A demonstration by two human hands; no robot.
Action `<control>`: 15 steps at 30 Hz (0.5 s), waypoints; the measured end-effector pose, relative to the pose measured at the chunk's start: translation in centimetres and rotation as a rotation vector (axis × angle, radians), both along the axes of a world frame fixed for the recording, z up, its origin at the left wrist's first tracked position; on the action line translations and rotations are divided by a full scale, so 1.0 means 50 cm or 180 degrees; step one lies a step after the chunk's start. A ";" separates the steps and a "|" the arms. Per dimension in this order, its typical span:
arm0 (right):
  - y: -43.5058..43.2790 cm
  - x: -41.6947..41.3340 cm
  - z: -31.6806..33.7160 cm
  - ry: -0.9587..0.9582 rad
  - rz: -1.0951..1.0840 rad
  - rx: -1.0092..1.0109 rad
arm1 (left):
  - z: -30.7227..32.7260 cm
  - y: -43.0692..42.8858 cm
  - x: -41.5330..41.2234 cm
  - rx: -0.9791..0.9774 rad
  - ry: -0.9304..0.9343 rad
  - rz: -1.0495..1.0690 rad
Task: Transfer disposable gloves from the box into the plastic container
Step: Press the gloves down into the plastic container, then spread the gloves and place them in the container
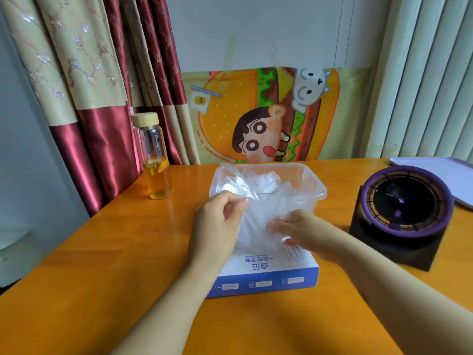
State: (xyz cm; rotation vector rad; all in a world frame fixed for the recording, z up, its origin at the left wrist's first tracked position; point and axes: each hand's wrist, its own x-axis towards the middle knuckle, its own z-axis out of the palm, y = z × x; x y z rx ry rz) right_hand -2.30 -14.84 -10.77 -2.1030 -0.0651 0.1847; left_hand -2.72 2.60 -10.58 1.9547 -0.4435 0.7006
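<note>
orange table [102,252] fills my view. my left hand [220,224] pinches the clear gloves [261,216] at the near edge of the tub [321,187]. my right hand [307,234] holds the same bunch just over the blue box [263,283]. more gloves lie in the tub. a bottle [156,162] stands at the left.

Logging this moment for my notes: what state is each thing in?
Box: open, gloves coming out.
Container: lidless, partly filled with gloves.
Gloves: bunched, spanning box and container.
Bottle: upright, capped, partly full.
Left hand: pinches gloves.
Right hand: grips gloves.
</note>
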 end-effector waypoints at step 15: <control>0.066 0.018 -0.025 -0.0606 0.0120 -0.2664 | 0.124 0.087 -0.011 -0.1672 -0.0439 0.0202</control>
